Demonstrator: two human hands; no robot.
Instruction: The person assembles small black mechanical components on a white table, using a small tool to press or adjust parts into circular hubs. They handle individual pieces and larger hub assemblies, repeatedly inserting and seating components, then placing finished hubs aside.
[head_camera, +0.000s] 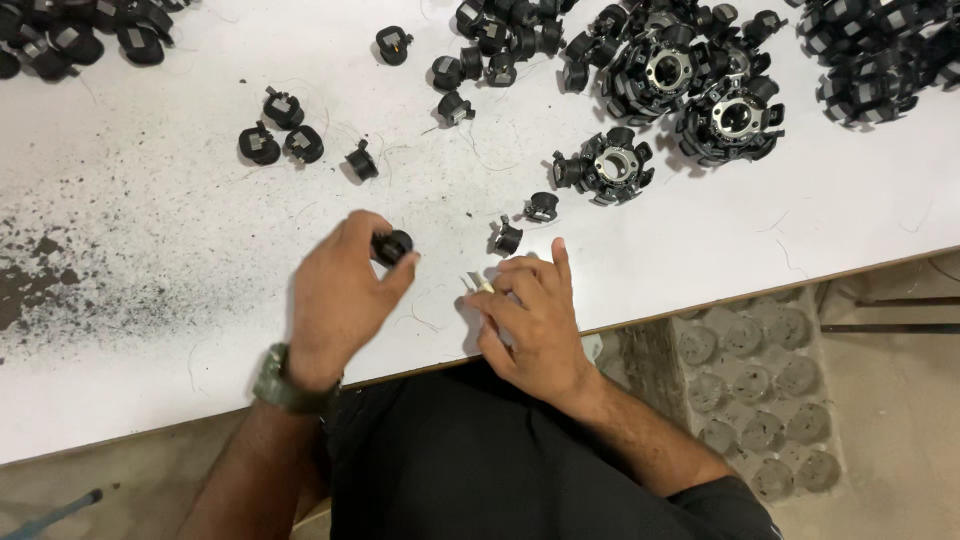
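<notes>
My left hand (340, 295) hovers over the white table (180, 250) near its front edge and pinches a small black coil bobbin (392, 246) between thumb and fingers. My right hand (530, 315) rests beside it, fingers closed on a small pale metal piece (478, 285). Two loose black bobbins (508, 238) lie just beyond my right hand. A black ring with several bobbins fitted around a metal hub (605, 167) sits farther back.
More assembled rings (700, 90) and piles of loose bobbins (500, 40) crowd the table's far side, with a few bobbins (280, 135) at the left. Dark dust stains the table's left part (40, 280). A moulded tray (760, 380) sits on the floor at right.
</notes>
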